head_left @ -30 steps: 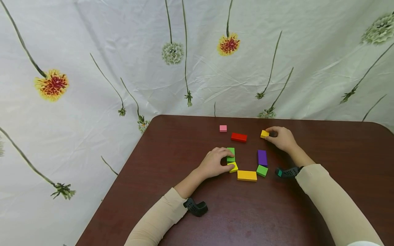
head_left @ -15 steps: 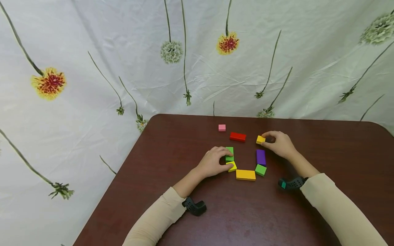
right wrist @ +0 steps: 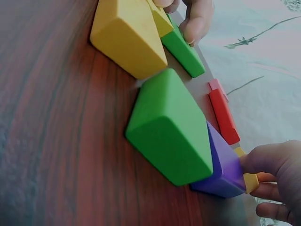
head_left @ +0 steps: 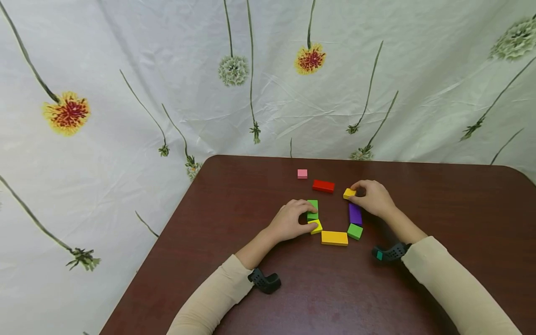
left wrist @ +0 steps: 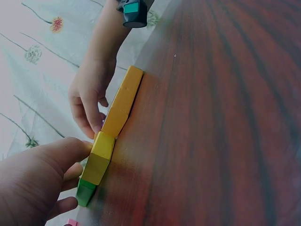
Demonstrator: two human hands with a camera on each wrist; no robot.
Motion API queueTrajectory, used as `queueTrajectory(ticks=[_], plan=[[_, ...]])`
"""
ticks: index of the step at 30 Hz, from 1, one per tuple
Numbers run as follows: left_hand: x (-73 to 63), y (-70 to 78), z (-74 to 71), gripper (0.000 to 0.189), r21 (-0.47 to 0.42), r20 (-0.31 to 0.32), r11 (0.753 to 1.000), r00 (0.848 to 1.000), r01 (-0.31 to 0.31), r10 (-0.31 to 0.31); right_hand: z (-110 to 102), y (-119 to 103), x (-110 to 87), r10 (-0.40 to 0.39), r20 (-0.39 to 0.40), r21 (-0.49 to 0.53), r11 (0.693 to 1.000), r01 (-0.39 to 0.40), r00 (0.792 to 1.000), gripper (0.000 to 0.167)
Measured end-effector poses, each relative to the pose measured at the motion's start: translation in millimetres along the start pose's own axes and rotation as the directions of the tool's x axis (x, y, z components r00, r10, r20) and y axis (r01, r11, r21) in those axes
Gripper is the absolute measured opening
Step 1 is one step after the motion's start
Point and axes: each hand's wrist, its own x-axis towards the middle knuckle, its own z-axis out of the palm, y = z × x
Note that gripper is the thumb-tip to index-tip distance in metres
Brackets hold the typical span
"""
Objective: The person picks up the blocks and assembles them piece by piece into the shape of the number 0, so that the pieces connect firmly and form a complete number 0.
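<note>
My right hand pinches a small orange-yellow block between thumb and fingers, at the far end of a purple block. Whether those two blocks touch is unclear. The near end of the purple block meets a tilted green block. Across from it, my left hand rests its thumb on a yellow block and its fingers at a long green block, partly covering both. Between the two sides lies a long orange block, close to the yellow and the tilted green blocks.
A red block lies beyond the arrangement, with a small pink block farther back near the far edge of the brown table. A flower-patterned cloth hangs behind the table.
My right hand has brought the small orange-yellow block nearer and leftward, to the far end of the purple block. My left hand has stayed in place.
</note>
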Motion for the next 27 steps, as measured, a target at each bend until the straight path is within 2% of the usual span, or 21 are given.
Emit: queueTrajectory(ticks=[13, 27], plan=[[0.1, -0.1, 0.0, 0.035, 0.002, 0.004, 1.0, 1.0, 0.004, -0.004, 3.3, -3.2, 0.2, 0.055, -0.003, -0.014, 0.998, -0.055, 0.998, 0.028], [0.3, 0.8, -0.8, 0.034, -0.004, 0.003, 1.0, 1.0, 0.003, -0.003, 0.4, -9.8, -2.0, 0.076, 0.011, -0.05, 0.996, -0.075, 0.997, 0.028]])
